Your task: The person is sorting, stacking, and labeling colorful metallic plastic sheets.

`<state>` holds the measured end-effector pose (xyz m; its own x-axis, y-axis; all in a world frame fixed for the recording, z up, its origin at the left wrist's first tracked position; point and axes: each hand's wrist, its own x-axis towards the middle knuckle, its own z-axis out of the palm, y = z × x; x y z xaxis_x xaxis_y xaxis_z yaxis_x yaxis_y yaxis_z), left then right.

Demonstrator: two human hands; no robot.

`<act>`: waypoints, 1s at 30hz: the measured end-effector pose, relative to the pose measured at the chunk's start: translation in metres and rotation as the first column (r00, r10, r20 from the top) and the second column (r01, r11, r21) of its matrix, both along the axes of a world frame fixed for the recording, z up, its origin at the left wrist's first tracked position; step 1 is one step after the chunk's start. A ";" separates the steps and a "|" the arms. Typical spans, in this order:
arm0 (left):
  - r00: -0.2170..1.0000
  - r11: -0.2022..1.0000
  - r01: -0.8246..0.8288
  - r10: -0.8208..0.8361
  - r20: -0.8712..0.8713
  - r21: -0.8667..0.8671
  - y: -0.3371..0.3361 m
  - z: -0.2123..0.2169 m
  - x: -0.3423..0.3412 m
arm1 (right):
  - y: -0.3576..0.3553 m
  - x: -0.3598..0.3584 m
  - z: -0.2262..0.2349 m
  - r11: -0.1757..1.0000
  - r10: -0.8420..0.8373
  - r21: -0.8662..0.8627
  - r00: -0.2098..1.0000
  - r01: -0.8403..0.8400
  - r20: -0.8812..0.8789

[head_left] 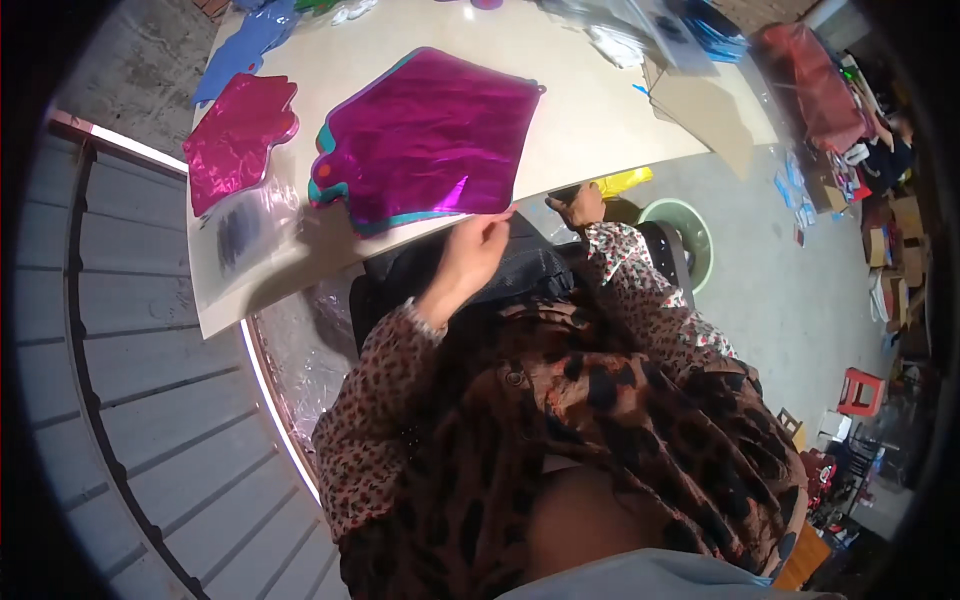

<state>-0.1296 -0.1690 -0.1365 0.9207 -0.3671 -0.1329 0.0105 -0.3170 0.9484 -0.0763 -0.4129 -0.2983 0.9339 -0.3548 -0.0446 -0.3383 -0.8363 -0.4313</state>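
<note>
A stack of flat magenta foil balloons [430,140] with teal edges lies on the pale table [590,125], reaching its near edge. My left hand [470,258] is at the stack's near right corner, its fingers closed in a pinch on the foil there. Farther right, just off the table edge, is my right hand [582,207]. Its fingers are curled around a small dark thing that I cannot make out. To the left lies a smaller crinkled pink foil piece [240,140], beside a clear plastic bag [250,230] with something dark inside.
Blue foil [245,50] lies at the far left of the table. Brown cardboard sheets [700,110] overhang its right side. Below stand a pale green bin [700,235] and a yellow bag [625,181]. A red stool [861,392] and boxes are on the right; metal panelling [150,380] on the left.
</note>
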 end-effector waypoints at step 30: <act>0.606 0.598 -0.702 0.787 0.116 -0.386 0.166 -0.047 -0.047 | -0.019 0.043 -0.050 0.889 0.341 -0.364 0.933 -0.279 0.116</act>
